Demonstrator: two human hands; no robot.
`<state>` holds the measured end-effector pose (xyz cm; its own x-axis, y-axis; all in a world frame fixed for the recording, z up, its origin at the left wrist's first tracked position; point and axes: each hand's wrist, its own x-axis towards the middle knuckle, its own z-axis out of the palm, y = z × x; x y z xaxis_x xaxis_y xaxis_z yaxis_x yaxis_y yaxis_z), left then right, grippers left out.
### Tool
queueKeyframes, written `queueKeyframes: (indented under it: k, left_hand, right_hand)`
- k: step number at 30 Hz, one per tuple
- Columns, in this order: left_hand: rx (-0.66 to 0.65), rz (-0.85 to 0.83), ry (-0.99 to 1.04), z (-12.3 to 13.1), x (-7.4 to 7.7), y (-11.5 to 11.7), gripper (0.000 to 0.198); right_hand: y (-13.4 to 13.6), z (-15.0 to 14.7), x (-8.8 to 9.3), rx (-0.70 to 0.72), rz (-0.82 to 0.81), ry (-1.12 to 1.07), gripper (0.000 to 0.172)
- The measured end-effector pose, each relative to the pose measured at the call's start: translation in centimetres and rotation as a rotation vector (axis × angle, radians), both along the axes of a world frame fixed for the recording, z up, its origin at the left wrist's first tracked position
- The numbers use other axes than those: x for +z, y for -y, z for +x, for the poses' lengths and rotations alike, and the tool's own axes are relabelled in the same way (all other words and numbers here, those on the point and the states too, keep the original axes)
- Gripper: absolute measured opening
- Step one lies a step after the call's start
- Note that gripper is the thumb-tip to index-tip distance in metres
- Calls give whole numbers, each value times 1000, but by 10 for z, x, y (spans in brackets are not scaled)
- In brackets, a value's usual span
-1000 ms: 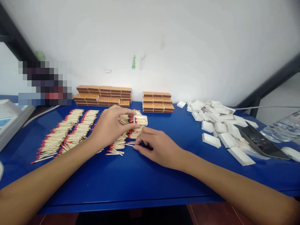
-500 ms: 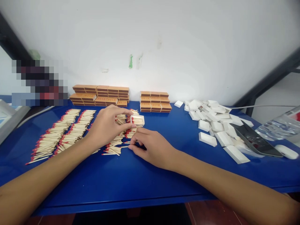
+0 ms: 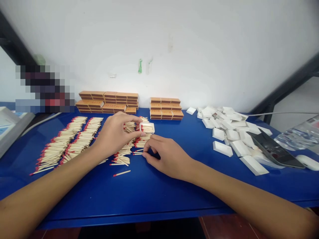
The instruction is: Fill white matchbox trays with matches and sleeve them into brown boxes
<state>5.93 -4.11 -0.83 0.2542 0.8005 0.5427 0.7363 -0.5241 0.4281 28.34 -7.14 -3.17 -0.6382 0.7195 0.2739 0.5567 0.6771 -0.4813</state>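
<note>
Head view: just above the centre of the frame, the left hand (image 3: 113,134) grips a small white tray (image 3: 153,128) between thumb and fingertips. The tray is partly filled with red-tipped matches (image 3: 146,127), and its long axis runs left to right. The right hand (image 3: 165,156) rests on the blue surface (image 3: 174,199) just below the tray. Its fingers are curled, with thumb and forefinger drawn together at the edge of the loose match pile (image 3: 124,151); whether they pinch any matches I cannot tell. One stray match (image 3: 122,173) lies apart, lower left of the pile.
</note>
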Motion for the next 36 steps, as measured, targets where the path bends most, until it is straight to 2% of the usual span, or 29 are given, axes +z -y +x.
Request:
queueKeyframes:
  k: [9,15,20,24,27,29,32,36]
  left_hand:
    - [-19,21,3,-2,-1,-2,37]
    - [-21,-7,0,-2,-1,-1,39]
    - [-134,-46,40,4,3,3,39]
    - [-163,-72,81,6,4,5,40]
    - [-119,-93,101,4,3,4,41]
    - [-71,-93,103,2,3,2,40]
    - [-2,-85,95,0,3,1,40]
    - [18,-66,62,-1,3,1,40]
  right_hand:
    - [-6,9,4,19,6,28,8]
    - [-21,24,14,-129,131,-100,8]
    - [-28,27,13,-235,185,-128,5]
    - [-28,26,12,-199,205,-178,5]
    - [-26,25,12,-163,247,-247,9]
    - [-24,24,11,-69,242,-250,10]
    - [-20,20,7,98,149,-153,8]
    - [-17,15,1,124,51,-22,7]
